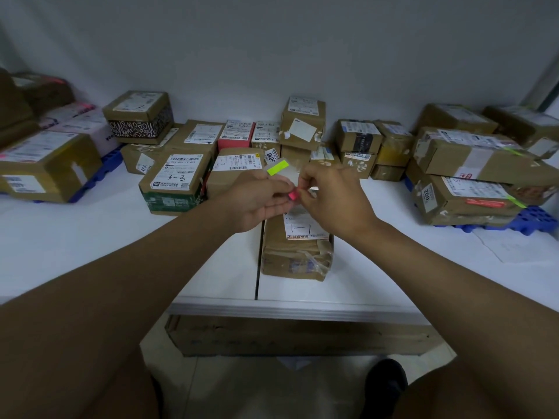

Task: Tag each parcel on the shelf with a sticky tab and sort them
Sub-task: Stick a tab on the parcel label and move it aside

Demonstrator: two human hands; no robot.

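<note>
My left hand [257, 201] holds a clear sheet of sticky tabs [289, 173]; a neon green tab [277, 167] sticks up at its top. My right hand [332, 198] pinches a pink tab [292, 195] at the sheet's lower edge. Both hands hover above a brown parcel [298, 252] marked "1-1" that lies near the front of the white shelf [90, 237]. Several more brown parcels stand behind, among them one marked "3-3" [175, 182].
Blue pallets carry parcel stacks at left [102, 170] and at right [526, 220]; the right stack shows green tabs. A tall parcel pile [302, 125] stands at the back centre. A flat carton [296, 335] lies on the floor under the shelf, next to my shoe [387, 382].
</note>
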